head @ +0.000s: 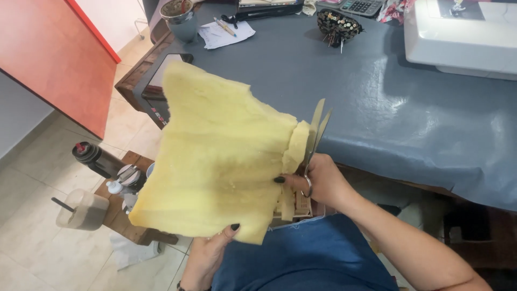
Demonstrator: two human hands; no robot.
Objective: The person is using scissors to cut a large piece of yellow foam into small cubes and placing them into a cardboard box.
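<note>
**Scissors at the right edge of a yellow foam sheet**

The yellow foam sheet point(215, 161) is held up in the air, in front of the person and above the lap, and it leans toward the camera. It is large and soft, with torn, uneven borders. Its long axis goes from the lower near side, by the knees, up and away toward the edge of the table point(388, 108). A narrow strip of the foam point(295, 146) curls away along the right border, partly separated from the sheet.

The scissors point(316, 129) stand just at this right border, touching the strip. The blades point up and away, almost parallel to the right edge of the sheet, and they are only a little apart at the tips. The right hand point(318, 180) closes around the handles, fingers through the loops, and its thumb with a dark nail presses on the foam beside the strip. So the foam lies to the left of this hand, and the line of the blades follows the border upward.

The left hand point(207, 253) is below, at the bottom edge of the sheet. It pinches the foam between thumb and fingers and carries the weight. The right hand is the nearer one to the strip.

Further out, the table has a grey cover, and a white sewing machine point(463, 37) stands at its far right. On the left, low by the tiled floor, there is a dark bottle point(94, 157).
</note>
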